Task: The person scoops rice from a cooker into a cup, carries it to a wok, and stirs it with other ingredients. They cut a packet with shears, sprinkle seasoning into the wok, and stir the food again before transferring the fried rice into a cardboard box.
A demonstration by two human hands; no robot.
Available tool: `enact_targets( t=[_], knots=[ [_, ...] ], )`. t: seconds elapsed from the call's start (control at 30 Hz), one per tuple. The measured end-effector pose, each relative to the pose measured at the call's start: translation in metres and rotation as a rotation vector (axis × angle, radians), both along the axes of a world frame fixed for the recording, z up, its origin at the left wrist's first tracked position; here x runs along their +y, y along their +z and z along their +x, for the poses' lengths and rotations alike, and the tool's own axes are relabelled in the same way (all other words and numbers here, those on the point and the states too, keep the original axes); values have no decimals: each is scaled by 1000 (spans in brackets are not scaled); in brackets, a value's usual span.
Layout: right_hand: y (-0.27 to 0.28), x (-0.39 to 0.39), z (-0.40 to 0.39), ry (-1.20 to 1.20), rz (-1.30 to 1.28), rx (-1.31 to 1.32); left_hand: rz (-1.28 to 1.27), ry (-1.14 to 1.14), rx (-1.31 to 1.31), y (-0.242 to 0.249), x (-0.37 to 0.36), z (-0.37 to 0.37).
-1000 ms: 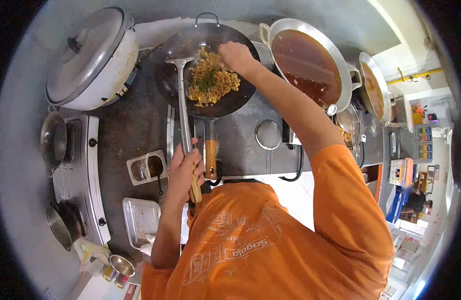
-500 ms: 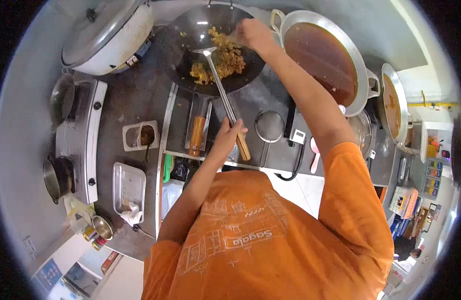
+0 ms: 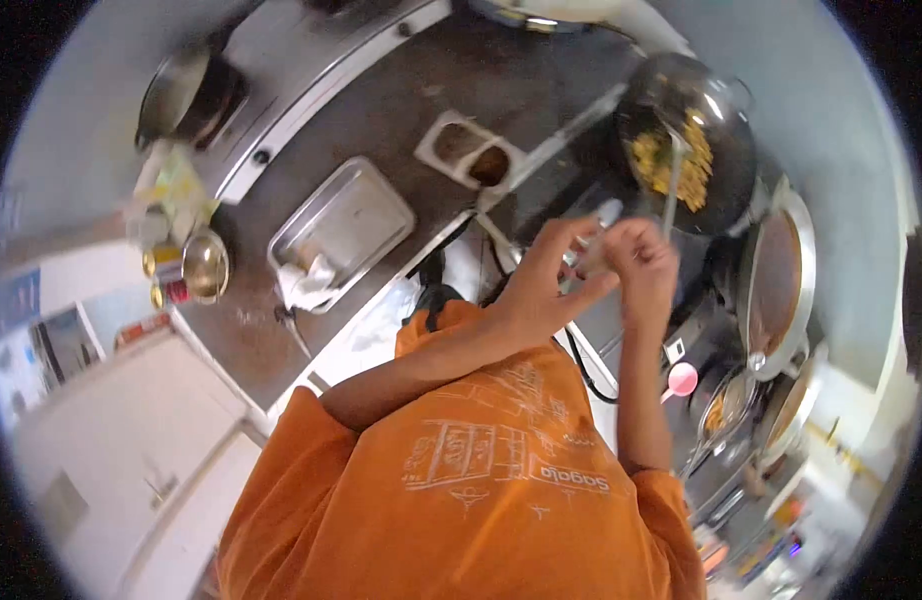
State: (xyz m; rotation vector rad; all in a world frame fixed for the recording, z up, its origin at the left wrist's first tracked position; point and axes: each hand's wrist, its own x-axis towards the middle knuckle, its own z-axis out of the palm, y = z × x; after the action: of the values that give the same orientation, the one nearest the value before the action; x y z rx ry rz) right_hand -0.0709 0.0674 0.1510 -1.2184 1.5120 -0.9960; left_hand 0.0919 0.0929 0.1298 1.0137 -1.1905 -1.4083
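My left hand (image 3: pixel 551 285) is raised before my chest, fingers and thumb curved round a small clear and whitish item (image 3: pixel 588 245), too blurred to name. Right beside it is my right hand (image 3: pixel 641 265), its fingers curled closed at that item; whatever they pinch is hidden. Beyond the hands, a black wok (image 3: pixel 736 165) holds yellow-brown crumbly food (image 3: pixel 693 170). A metal spatula (image 3: pixel 673 175) rests in the wok, its handle running down behind my right hand.
A metal tray (image 3: pixel 356 215) with a crumpled white cloth (image 3: pixel 306 285) lies on the dark counter at left. Near it stands a small two-part container (image 3: pixel 466 150). To the right are a large pan of brown liquid (image 3: pixel 781 270) and a pink ladle (image 3: pixel 683 378).
My view has turned left. My left hand has let go of the spatula, and my right hand has come back from over the wok. Both hands now meet at the small clear item.
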Motion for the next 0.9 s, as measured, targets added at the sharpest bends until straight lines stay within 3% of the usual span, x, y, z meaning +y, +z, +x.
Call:
enact_targets(
  t=[0.1,0.13,0.17,0.2,0.27,0.33,0.37,0.4,0.47,0.53,0.6,0.63,0.67,0.73,0.8,0.83,0.87,0.9],
  knots=[
    [-24,22,89,196,137,49,73,148,-61,-28,25,75],
    [-22,24,117,267,194,-53,116,173,-119,-39,40,102],
    [-21,25,138,318,256,-150,330,179,40,-47,57,131],
    [-17,28,147,345,287,-145,440,329,90,-60,77,155],
    [-8,31,141,543,216,45,512,585,109,-104,122,212],
    [3,27,118,463,-75,536,322,933,102,-154,160,278],
    [1,21,95,334,-153,661,276,1057,-111,-168,164,307],
    [-2,18,66,195,-232,791,418,1131,-327,-186,162,332],
    [-10,14,17,-51,-175,838,523,990,-323,-195,147,358],
    [-22,20,-9,-132,-151,948,161,418,-1181,-209,123,369],
    [-40,31,-51,-149,-210,1168,97,234,-1591,-199,106,362],
    [-47,41,-69,-119,-275,1323,59,322,-1627,-186,95,357],
    [-46,52,-75,-207,-284,1210,13,413,-1653,-179,87,350],
    [-38,75,-62,-418,-293,987,222,301,-1566,-192,89,342],
    [-42,99,-66,-594,-322,870,-54,153,-1527,-239,105,349],
    [-45,111,-63,-698,-294,749,-111,110,-1517,-241,97,344],
    [-57,128,-76,-634,-364,922,9,68,-1347,-240,89,336],
    [-78,144,-86,-680,-354,835,136,22,-1182,-241,85,333]
  ],
)
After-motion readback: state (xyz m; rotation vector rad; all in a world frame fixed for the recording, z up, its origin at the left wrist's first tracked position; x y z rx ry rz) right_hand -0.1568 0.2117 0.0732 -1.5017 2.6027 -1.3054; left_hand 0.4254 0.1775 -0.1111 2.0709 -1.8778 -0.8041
